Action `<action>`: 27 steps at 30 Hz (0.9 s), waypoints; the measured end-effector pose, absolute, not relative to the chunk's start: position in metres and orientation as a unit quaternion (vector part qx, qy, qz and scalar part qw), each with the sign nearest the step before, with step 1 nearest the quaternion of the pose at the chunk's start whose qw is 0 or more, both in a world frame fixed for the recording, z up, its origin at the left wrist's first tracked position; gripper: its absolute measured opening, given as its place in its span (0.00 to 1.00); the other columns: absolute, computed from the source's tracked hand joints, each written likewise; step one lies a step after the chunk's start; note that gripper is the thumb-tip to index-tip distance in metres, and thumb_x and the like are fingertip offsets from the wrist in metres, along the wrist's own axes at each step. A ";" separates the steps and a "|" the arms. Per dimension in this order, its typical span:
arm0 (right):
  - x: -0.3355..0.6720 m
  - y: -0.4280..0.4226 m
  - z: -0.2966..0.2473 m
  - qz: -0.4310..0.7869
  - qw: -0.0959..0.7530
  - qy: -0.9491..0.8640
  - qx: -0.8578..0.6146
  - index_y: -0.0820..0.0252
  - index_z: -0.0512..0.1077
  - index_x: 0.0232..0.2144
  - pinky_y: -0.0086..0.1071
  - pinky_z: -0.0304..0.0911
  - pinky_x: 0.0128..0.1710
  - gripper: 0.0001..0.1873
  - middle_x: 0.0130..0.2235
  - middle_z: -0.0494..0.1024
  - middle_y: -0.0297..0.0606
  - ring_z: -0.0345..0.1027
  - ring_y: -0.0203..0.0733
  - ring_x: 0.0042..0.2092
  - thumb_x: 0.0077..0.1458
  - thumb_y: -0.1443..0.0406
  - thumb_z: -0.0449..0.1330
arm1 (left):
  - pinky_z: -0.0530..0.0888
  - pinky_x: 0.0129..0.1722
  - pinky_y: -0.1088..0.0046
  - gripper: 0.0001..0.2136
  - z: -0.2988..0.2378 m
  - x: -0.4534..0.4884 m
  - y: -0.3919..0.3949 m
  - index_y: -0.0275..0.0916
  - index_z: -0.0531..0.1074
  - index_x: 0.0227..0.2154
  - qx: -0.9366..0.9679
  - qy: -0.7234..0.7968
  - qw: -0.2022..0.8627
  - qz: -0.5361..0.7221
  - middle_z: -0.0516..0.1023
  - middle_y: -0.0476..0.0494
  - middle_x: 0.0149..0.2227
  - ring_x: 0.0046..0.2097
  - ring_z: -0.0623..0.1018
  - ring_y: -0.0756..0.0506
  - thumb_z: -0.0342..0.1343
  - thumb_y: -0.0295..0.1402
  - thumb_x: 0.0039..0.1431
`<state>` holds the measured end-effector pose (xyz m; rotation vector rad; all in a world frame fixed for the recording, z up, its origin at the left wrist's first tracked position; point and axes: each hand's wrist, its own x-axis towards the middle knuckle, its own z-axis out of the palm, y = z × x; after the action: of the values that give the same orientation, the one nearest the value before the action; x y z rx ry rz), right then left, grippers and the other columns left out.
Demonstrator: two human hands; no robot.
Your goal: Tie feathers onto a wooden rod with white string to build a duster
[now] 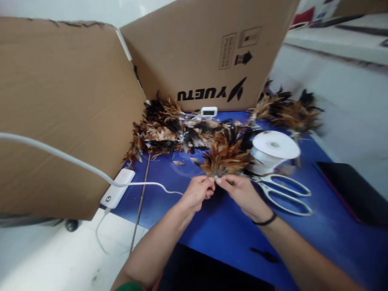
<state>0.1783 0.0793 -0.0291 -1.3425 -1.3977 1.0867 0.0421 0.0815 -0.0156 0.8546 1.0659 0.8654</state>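
Note:
My left hand and my right hand meet over the blue table, fingers pinched together on the base of a small bunch of brown feathers that fans upward and away from me. Behind the bunch lies a pile of brown and black feathers. A white roll of tape or ribbon stands just right of the bunch. White-handled scissors lie flat next to my right hand. A black band circles my right wrist.
A large cardboard box and a cardboard flap stand at the back and left. A white power adapter with its cable, a thin stick, a small white display, more feathers and a black tablet are around.

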 end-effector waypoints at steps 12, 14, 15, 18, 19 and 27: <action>0.185 0.101 0.009 0.031 0.155 -0.854 -0.496 0.59 0.70 0.22 0.31 0.54 0.31 0.12 0.25 0.73 0.37 0.66 0.39 0.30 0.55 0.68 0.51 | 0.46 0.17 0.78 0.07 -0.027 0.035 0.086 0.33 0.65 0.22 0.326 0.487 0.721 0.370 0.60 0.53 0.18 0.16 0.55 0.58 0.51 0.31 0.51; 0.167 0.109 0.029 -0.039 0.142 -0.873 -0.464 0.60 0.72 0.24 0.33 0.54 0.34 0.11 0.28 0.73 0.41 0.65 0.41 0.33 0.55 0.68 0.52 | 0.47 0.17 0.78 0.07 -0.031 0.034 0.086 0.33 0.64 0.21 0.300 0.497 0.721 0.379 0.60 0.53 0.18 0.16 0.56 0.58 0.52 0.31 0.50; 0.155 0.115 0.038 -0.049 0.145 -0.879 -0.451 0.61 0.72 0.26 0.34 0.54 0.36 0.11 0.30 0.74 0.43 0.65 0.43 0.36 0.56 0.67 0.52 | 0.48 0.17 0.79 0.08 -0.032 0.034 0.086 0.34 0.63 0.20 0.287 0.502 0.719 0.385 0.61 0.53 0.18 0.16 0.57 0.58 0.53 0.31 0.49; 0.108 0.141 0.049 0.018 0.117 -0.915 -0.386 0.63 0.74 0.30 0.31 0.56 0.37 0.12 0.33 0.75 0.43 0.66 0.40 0.37 0.58 0.68 0.50 | 0.48 0.17 0.79 0.09 -0.036 0.034 0.087 0.35 0.61 0.17 0.264 0.509 0.714 0.401 0.61 0.53 0.17 0.16 0.57 0.59 0.55 0.31 0.45; 0.090 0.151 0.047 0.047 0.095 -0.923 -0.370 0.63 0.74 0.31 0.30 0.57 0.36 0.12 0.34 0.75 0.43 0.67 0.39 0.37 0.58 0.69 0.50 | 0.48 0.17 0.80 0.09 -0.038 0.034 0.087 0.35 0.61 0.17 0.261 0.507 0.714 0.406 0.61 0.53 0.17 0.16 0.57 0.59 0.55 0.30 0.44; -0.003 0.211 0.000 0.088 0.063 -0.896 -0.430 0.70 0.72 0.41 0.40 0.64 0.37 0.18 0.46 0.70 0.57 0.64 0.52 0.48 0.58 0.73 0.44 | 0.52 0.17 0.80 0.07 -0.035 0.034 0.088 0.36 0.66 0.25 0.270 0.508 0.694 0.433 0.62 0.55 0.16 0.17 0.58 0.57 0.58 0.32 0.45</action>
<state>-0.0034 0.2111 0.0000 -1.2988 -2.7093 0.2659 0.0343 0.0880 -0.0352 0.6036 1.1346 0.9661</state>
